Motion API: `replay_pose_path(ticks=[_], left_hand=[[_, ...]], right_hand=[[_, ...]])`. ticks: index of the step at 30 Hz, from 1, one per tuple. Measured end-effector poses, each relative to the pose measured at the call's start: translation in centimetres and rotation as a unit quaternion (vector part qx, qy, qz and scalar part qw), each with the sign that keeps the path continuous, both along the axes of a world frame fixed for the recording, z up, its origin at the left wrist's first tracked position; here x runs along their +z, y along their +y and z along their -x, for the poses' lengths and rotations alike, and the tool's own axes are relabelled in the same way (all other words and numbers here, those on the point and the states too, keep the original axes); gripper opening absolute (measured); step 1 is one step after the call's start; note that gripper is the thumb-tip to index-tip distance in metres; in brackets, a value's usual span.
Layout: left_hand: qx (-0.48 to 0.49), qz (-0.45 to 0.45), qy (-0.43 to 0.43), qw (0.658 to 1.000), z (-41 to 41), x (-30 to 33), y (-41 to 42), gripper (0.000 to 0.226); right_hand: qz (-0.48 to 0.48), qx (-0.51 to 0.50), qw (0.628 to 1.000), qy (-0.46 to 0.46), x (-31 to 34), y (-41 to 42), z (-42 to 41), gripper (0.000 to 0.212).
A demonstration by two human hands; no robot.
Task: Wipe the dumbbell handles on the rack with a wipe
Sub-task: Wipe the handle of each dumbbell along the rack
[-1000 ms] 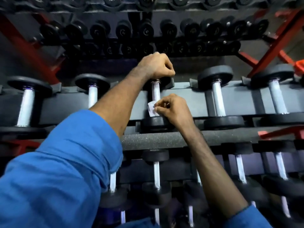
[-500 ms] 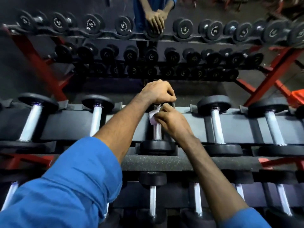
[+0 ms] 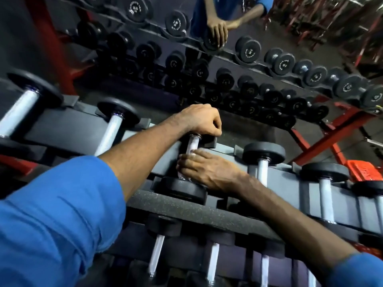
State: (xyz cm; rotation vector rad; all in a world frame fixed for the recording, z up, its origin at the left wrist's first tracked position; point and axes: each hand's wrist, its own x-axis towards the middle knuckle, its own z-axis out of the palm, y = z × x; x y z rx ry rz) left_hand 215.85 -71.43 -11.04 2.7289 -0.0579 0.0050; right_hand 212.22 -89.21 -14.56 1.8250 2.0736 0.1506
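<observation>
Left hand (image 3: pixel 200 119): grip curled over far head of dumbbell (image 3: pixel 184 188)
Right hand (image 3: pixel 204 170): grip wrapped round handle (image 3: pixel 192 142), near end; wipe hidden, cannot tell
Rack (image 3: pixel 192 212): top tier, padded front edge
Room: neighbour handles well apart either side

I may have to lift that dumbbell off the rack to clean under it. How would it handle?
The black-ended dumbbell with the steel handle is probably heavy for its size, given its thick solid ends. Its round ends would likely roll on a flat floor. The left hand grips its far end; the right hand wraps the handle.
</observation>
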Motion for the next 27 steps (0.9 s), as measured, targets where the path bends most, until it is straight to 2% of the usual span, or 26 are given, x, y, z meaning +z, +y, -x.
replay_pose_path(ticks=[2,6,8,11,15,19,23,27], left_hand=[[-0.003,0.002,0.0,1.0,0.0,0.3,-0.1,0.022],[-0.006,0.006,-0.001,1.0,-0.3,0.1,0.2,0.022],[-0.005,0.009,-0.005,1.0,-0.5,-0.1,0.2,0.021],[-0.002,0.006,-0.014,1.0,-0.8,-0.6,0.4,0.021],[-0.01,0.006,-0.014,1.0,-1.0,-1.0,0.5,0.021],[-0.009,0.011,-0.012,1.0,-0.9,-0.8,0.5,0.019],[-0.007,0.012,-0.008,1.0,-0.6,-0.5,0.4,0.02],[-0.002,0.018,0.002,1.0,-0.3,-0.2,0.3,0.018]], right_hand=[[-0.012,-0.022,0.999,-0.027,1.1,0.4,-0.6,0.052],[0.039,-0.001,0.999,-0.027,1.0,1.2,0.8,0.049],[0.014,0.001,0.999,-0.046,0.9,1.3,0.3,0.048],[-0.019,-0.054,0.996,-0.075,1.3,1.6,-0.8,0.056],[0.012,-0.023,0.998,-0.053,0.3,0.8,0.1,0.052],[-0.04,-0.08,0.995,-0.054,1.3,1.1,-0.5,0.054],[0.029,-0.027,0.998,-0.042,0.9,1.2,0.4,0.053],[0.002,-0.074,0.994,-0.076,1.9,2.1,-0.5,0.059]])
